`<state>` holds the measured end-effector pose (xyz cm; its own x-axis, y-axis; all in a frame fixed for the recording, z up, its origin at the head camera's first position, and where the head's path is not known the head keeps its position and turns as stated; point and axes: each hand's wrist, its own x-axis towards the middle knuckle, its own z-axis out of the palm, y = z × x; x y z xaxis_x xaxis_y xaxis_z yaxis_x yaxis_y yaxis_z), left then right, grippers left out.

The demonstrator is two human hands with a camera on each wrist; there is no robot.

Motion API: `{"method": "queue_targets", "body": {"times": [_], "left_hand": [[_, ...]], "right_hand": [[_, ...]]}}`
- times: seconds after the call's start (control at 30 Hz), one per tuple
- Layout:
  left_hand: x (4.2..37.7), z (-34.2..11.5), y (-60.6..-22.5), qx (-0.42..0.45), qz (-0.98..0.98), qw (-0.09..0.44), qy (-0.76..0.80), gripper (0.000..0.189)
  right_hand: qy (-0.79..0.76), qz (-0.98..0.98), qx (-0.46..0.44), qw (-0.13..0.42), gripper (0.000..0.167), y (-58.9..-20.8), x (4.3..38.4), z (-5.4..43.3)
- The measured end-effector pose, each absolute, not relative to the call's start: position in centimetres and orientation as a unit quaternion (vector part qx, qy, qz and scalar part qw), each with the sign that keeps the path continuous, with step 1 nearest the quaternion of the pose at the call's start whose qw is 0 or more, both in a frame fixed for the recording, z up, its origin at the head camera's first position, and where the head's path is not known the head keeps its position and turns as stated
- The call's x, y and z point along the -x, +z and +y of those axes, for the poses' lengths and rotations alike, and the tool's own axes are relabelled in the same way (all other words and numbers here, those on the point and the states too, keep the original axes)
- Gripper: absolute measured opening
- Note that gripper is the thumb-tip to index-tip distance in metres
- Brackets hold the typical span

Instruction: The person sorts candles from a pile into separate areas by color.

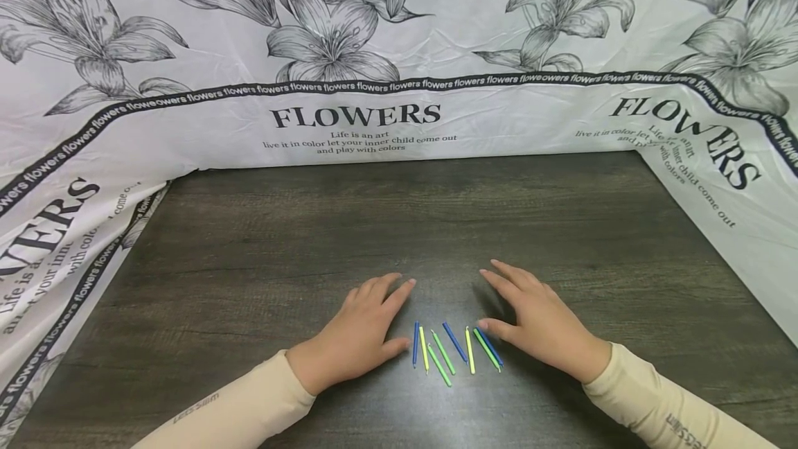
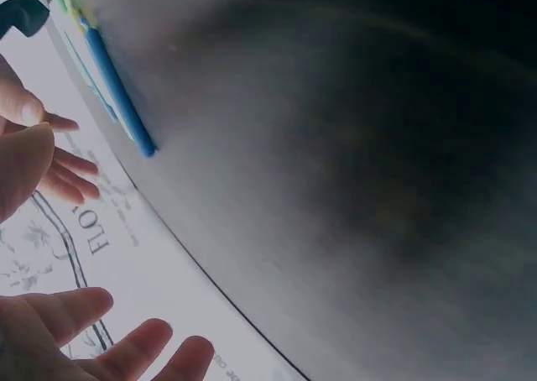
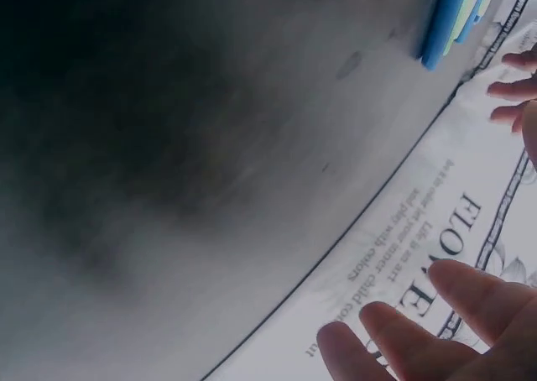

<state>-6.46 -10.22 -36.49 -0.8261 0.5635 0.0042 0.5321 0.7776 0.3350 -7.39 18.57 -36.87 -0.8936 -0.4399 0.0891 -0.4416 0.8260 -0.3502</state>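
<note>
Several thin blue, yellow and green sticks with small wick-like tips, which look like birthday candles, lie in a loose row on the dark table. At the row's left end is a blue candle, beside a yellow candle. Two green candles and a slanting blue candle come in the middle. A second yellow candle lies before a green candle against a blue one at the right. My left hand rests left of the row, fingers spread; my right hand mirrors it. Neither holds anything.
The dark wood-grain table stretches out around the hands. A white flower-printed cloth with black lettering hangs along its back and covers both sides.
</note>
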Motion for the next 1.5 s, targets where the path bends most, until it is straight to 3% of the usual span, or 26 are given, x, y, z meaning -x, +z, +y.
{"method": "queue_targets", "body": {"times": [0.77,1.13,1.5], "left_hand": [[6.7,-8.5,-36.2,-0.253,0.916,0.158,0.267,0.06],[6.9,-8.1,-36.2,-0.23,0.912,0.178,0.288,0.053],[6.8,-7.5,-36.3,-0.204,0.918,0.169,0.294,0.043]], "right_hand": [[0.229,-0.946,-0.222,-0.053,0.059,-36.4,6.7,17.8],[0.269,-0.937,-0.211,-0.076,0.035,-36.4,6.6,17.8],[0.283,-0.929,-0.203,-0.126,0.029,-36.5,6.4,17.8]]}}
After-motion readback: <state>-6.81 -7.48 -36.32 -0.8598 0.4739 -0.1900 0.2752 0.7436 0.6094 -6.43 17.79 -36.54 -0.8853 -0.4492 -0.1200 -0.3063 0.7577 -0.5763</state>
